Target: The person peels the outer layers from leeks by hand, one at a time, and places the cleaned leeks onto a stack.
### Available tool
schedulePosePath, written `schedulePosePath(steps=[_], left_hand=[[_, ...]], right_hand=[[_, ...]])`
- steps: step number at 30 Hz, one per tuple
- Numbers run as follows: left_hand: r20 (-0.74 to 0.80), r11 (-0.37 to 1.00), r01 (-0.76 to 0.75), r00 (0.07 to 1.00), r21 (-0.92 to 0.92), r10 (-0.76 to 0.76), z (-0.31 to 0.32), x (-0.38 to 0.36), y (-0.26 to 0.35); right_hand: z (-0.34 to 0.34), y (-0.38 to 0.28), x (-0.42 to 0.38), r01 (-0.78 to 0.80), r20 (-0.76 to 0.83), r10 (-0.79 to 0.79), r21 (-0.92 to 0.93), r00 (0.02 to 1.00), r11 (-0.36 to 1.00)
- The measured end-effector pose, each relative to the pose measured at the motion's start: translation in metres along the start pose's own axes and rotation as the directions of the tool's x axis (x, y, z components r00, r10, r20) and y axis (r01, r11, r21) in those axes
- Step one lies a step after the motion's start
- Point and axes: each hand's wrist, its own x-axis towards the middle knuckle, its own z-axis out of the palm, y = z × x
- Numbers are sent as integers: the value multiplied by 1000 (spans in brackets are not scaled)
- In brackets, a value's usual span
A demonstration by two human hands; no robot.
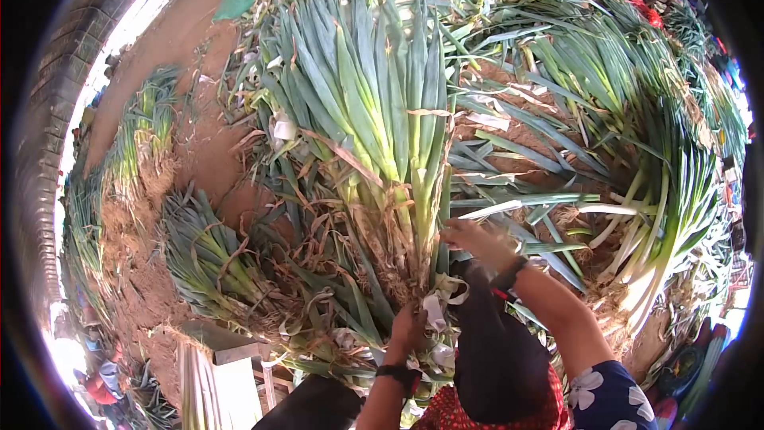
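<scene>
A large bunch of leeks [394, 139] stands nearly upright in front of me, its green leaves fanned out at the top and dry, brown skins around the stalks. My left hand [409, 330], with a black band at the wrist, is closed around the root end at the bottom of the bunch. My right hand [479, 242] is at the right side of the lower stalks, fingers curled in against them. It is partly smeared by motion, and I cannot tell what its fingertips hold. Pale peeled strips [434, 312] lie beside my left hand.
Peeled leeks with white stems [649, 259] lie in a curved pile to the right. Unpeeled leeks [219, 259] rest on the soil [211, 103] at left. Loose cut leaves [525, 151] cover the ground behind. A wooden stool [270, 378] and pale stalks [199, 386] are at lower left.
</scene>
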Motion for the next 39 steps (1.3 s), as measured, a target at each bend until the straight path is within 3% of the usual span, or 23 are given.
schedulePosePath(steps=[1,2,4,5,7,8,11,16,18,19,20,21,22,24,26,27,30,31,32,35,36,38,39], left_hand=[[-22,987,-67,997,148,71,9,7,-9],[-20,988,-63,998,142,66,14,10,-6],[-36,975,73,997,211,-67,17,9,16],[-36,979,150,989,136,-146,17,9,26],[-125,985,130,985,116,-115,13,8,47],[-216,990,102,973,101,-79,9,8,57],[-193,994,106,976,25,-99,-20,7,83],[-112,995,-104,988,7,104,-76,-25,110],[42,990,-121,991,-69,124,-93,-60,133],[37,989,-134,990,-60,136,-100,-76,133],[164,980,-188,967,-64,196,-107,-96,128],[285,969,-237,926,-73,248,-116,-113,129],[275,967,-246,927,-62,253,-128,-132,141],[403,940,232,908,-250,-116,-148,-168,164],[415,910,244,905,-335,-90,-157,-190,161],[437,867,269,897,-419,-67,-161,-201,158],[474,866,327,872,-378,-123,-169,-201,138],[436,855,179,898,-487,60,-169,-198,137],[422,857,156,903,-491,77,-168,-194,140],[94,774,-256,922,-579,375,-169,-174,172],[27,725,-332,900,-603,435,-173,-167,191],[-334,635,-694,720,-339,609,-178,-170,239],[-346,628,-702,712,-336,611,-181,-165,249]], right_hand=[[13,13,16,-3,-52,-7,-184,999,983],[24,24,31,-13,-101,-26,-362,995,932],[41,32,47,-56,-181,-91,-673,979,737],[42,29,48,-60,-181,-87,-676,980,734],[45,-1,30,-208,-183,148,-376,972,903],[46,-7,23,-209,-183,149,-377,972,902],[39,-6,13,-155,198,147,28,969,987],[14,-39,-11,-109,115,98,94,989,990],[4,-47,-9,1,-15,5,374,1000,927],[5,-51,-8,87,29,-115,481,993,872],[6,-55,-7,100,27,-130,486,991,868],[8,-59,-6,91,36,-151,651,988,754],[12,-67,-9,70,47,-174,789,984,611],[17,-95,-28,24,92,-199,857,976,515],[31,-138,-74,116,113,-466,893,877,435],[33,-151,-85,93,147,-513,906,845,413],[43,-208,-125,32,258,-496,863,829,504],[49,-233,-150,63,312,-545,824,778,563],[56,-256,-177,28,378,-554,808,742,588],[87,-290,-211,182,354,-570,712,741,678],[97,-299,-226,255,333,-584,664,740,703],[118,-297,-225,260,297,-544,639,785,724],[129,-299,-233,252,297,-546,652,783,716]])
